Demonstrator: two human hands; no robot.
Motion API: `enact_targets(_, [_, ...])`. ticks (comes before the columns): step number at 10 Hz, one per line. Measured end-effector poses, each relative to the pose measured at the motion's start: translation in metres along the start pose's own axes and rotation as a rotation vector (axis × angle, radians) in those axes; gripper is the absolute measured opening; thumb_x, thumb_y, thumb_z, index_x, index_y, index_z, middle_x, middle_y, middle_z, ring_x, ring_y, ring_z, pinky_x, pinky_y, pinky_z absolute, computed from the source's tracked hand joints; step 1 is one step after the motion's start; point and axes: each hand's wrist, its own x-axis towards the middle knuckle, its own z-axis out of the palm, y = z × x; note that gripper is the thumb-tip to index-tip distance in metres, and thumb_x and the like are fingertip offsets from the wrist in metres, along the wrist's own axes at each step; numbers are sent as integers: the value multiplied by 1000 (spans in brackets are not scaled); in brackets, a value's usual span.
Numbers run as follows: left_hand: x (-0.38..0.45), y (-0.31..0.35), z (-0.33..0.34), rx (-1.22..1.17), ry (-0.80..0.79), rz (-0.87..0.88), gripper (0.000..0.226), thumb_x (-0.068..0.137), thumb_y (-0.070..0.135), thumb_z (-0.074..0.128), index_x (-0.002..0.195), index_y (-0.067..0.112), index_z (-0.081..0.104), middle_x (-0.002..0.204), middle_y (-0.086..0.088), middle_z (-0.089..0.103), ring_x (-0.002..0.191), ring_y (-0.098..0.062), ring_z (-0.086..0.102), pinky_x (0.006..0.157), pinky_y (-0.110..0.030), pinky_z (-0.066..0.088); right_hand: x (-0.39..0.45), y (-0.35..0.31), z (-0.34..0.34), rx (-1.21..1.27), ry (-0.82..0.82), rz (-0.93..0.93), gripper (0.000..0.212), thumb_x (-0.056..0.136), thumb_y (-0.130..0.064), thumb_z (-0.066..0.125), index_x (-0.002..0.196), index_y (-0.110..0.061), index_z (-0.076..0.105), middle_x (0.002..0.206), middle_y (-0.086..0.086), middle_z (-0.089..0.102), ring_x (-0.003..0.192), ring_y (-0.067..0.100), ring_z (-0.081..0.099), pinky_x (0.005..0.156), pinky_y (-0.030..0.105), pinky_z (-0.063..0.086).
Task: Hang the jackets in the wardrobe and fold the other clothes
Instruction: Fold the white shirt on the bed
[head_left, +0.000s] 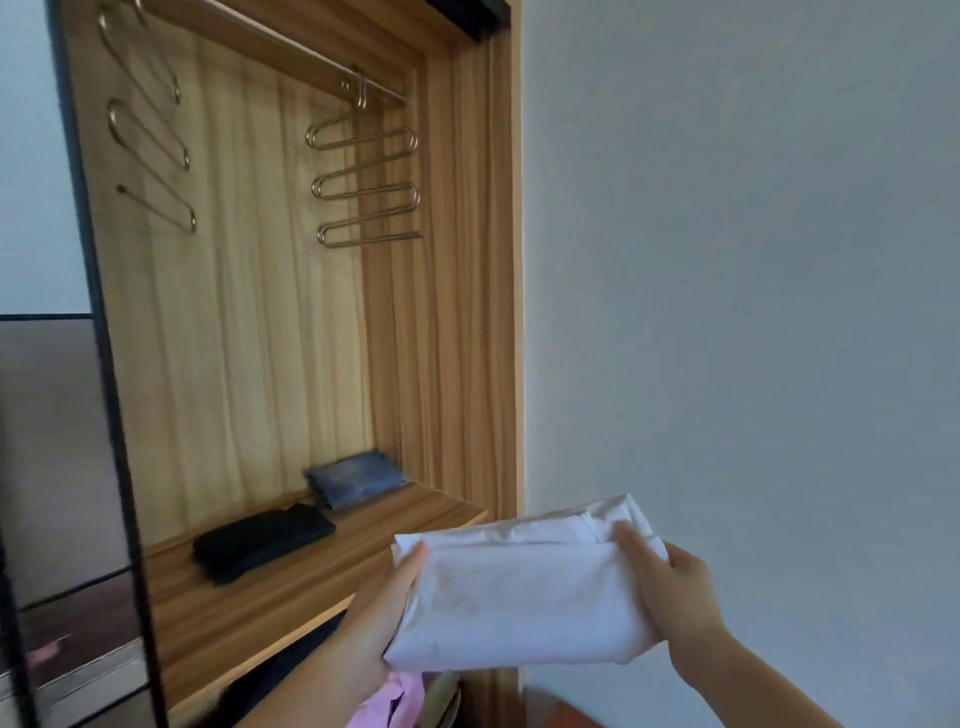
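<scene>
Facing wooden wardrobe shelf (311, 587), folded clothes (265, 540), grey wall (727, 260)

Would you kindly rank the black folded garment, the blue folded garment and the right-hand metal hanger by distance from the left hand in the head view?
From the left hand:
1. Black folded garment, on the shelf, just left.
2. Blue folded garment, farther back on the shelf.
3. Metal hanger, high up on the rail.
</scene>
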Motion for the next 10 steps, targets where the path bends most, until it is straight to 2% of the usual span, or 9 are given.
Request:
enact_targets(1, [18, 9, -28, -49, 103, 4, 42, 91, 48, 61, 113, 12, 67, 105, -14, 73, 98, -32, 69, 95, -48, 52, 34, 8, 47, 11, -95, 20, 46, 86, -47, 65, 72, -4, 71, 67, 8, 71, 69, 27, 67, 62, 33, 49])
enact_targets(3, [66, 17, -82, -154, 272, -14, 39, 94, 41, 59, 114, 8, 67, 103, -15, 73, 97, -32, 70, 89, -40, 53, 90, 34, 150, -56, -267, 33, 41, 87, -49, 62, 74, -11, 71, 68, 4, 71, 68, 19, 66, 53, 26, 42])
enact_targets(4, [104, 9, -114, -263, 279, -118, 40, 96, 41, 55, 114, 7, 67, 102, -19, 73, 98, -35, 69, 82, -38, 53, 117, 57, 202, -149, -353, 46, 42, 85, -51, 62, 81, -11, 71, 76, 6, 70, 72, 21, 66, 56, 27, 43])
enact_targets(5, [146, -4, -147, -291, 270, -193, 41, 94, 44, 57, 108, 8, 71, 100, -21, 73, 95, -38, 69, 89, -46, 54, 144, 81, 248, -252, -423, 53, 36, 87, -50, 61, 84, -15, 68, 81, 1, 68, 74, 16, 63, 61, 29, 43])
enact_targets(6, [187, -20, -172, -234, 317, -279, 47, 92, 46, 58, 115, 5, 67, 93, -15, 70, 78, -31, 70, 68, -36, 59, 168, 103, 286, -333, -453, 52, 30, 88, -46, 61, 71, -20, 63, 73, -7, 62, 69, 10, 56, 57, 27, 37])
enact_targets(7, [223, -32, -188, -185, 467, -251, 55, 93, 52, 55, 128, 10, 56, 109, -12, 66, 94, -29, 68, 78, -39, 59, 189, 119, 325, -369, -443, 77, 43, 89, -46, 62, 58, -17, 60, 60, -4, 56, 65, 17, 55, 59, 30, 36])
enact_targets(8, [251, -22, -205, -103, 568, -253, 59, 95, 58, 43, 139, 18, 47, 133, -10, 56, 115, -28, 59, 91, -38, 52, 201, 128, 371, -372, -396, 130, 50, 87, -52, 61, 55, -15, 59, 66, 10, 59, 77, 28, 56, 75, 33, 39])
enact_targets(9, [279, -17, -223, -69, 665, -224, 65, 96, 62, 34, 151, 26, 28, 152, -8, 36, 131, -30, 42, 103, -39, 37, 218, 139, 421, -385, -418, 116, 56, 87, -59, 55, 65, -9, 67, 84, 21, 69, 84, 33, 61, 79, 35, 42])
enact_targets(10, [310, -11, -251, -48, 738, -207, 62, 95, 60, 39, 146, 24, 37, 148, -10, 41, 127, -32, 46, 104, -41, 40, 237, 146, 479, -386, -493, 136, 63, 90, -62, 47, 103, -4, 69, 100, 16, 68, 91, 33, 61, 88, 40, 42])
